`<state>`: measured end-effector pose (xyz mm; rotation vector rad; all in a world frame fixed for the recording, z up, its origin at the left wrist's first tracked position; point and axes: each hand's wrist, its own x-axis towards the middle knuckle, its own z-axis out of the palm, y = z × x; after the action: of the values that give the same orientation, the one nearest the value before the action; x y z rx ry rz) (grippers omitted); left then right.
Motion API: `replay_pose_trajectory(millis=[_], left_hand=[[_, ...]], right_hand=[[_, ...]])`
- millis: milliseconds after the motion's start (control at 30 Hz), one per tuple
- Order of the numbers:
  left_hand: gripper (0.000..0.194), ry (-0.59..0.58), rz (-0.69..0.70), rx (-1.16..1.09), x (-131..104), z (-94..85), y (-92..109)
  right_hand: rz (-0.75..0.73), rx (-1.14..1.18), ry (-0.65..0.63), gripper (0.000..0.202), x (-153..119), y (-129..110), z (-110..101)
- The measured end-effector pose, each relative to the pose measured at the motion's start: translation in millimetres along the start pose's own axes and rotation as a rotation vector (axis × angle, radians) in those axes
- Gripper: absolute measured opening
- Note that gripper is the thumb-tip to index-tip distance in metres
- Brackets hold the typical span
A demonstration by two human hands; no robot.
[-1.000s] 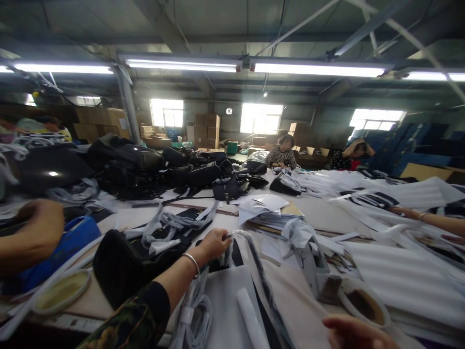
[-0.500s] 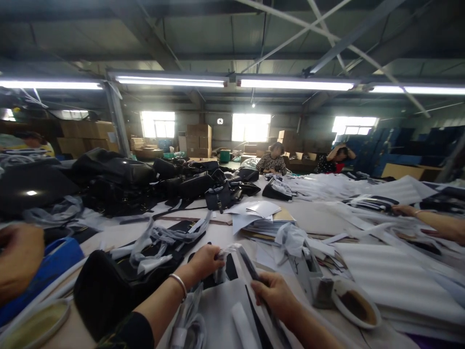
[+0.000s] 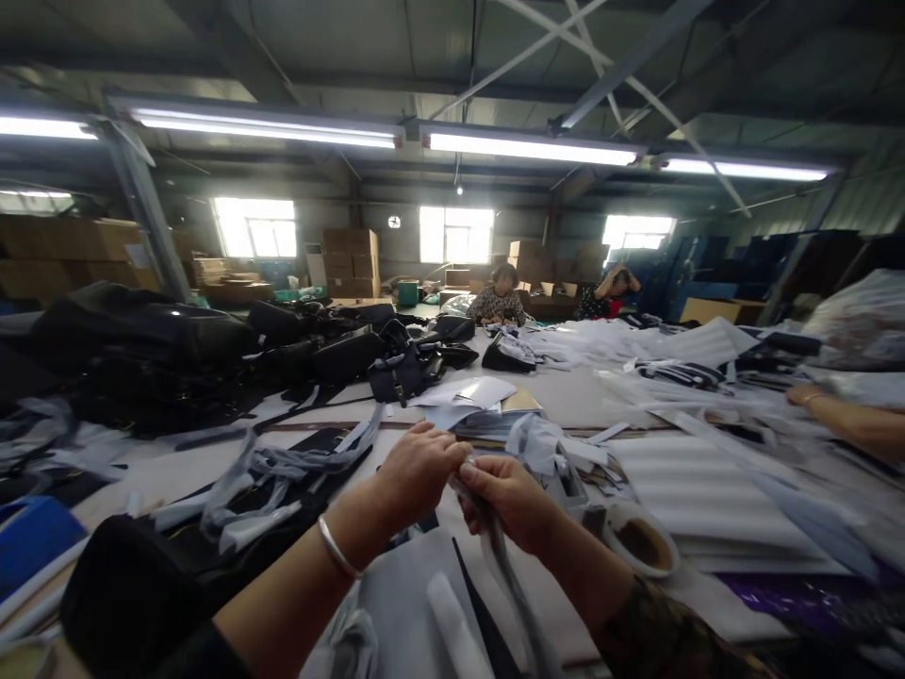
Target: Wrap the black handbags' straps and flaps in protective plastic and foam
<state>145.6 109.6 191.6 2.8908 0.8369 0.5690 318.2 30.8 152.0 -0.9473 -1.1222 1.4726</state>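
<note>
My left hand [image 3: 419,474], with a silver bangle at the wrist, is closed at the upper end of a long strap wrapped in thin clear plastic [image 3: 515,596]. My right hand [image 3: 510,502] pinches the same strap just below, its fingertips meeting those of my left hand. From there the strap hangs down toward the front edge of the view. Under my forearms lie a pale sheet [image 3: 406,594] and a small white roll [image 3: 458,627]. To the left sits a black bag [image 3: 134,599] with a plastic-wrapped strap [image 3: 283,481] beyond it.
Black bags [image 3: 156,349] are heaped at the back left. A stack of papers [image 3: 470,396] lies ahead, and a tape roll [image 3: 640,539] stands right of my hand beside white foam sheets [image 3: 707,500]. A co-worker's hand [image 3: 810,394] reaches in from the right; two people sit across the table.
My hands have come together and up, with the strap's end now between them. The view has turned right, and the hand at the far left has gone out of view.
</note>
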Motion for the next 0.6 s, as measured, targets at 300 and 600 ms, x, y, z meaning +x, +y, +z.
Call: replay_pose_trajectory(millis=[300, 600], left_hand=[[0.055, 0.307, -0.539, 0.145, -15, 3.1, -27], [0.032, -0.264, -0.578, -1.138, -51, 27.4, 84]], right_hand=[[0.129, 0.007, -0.2, 0.038, -29, 16, -16], [-0.097, 0.144, 0.103, 0.033, 22, -32, 25]])
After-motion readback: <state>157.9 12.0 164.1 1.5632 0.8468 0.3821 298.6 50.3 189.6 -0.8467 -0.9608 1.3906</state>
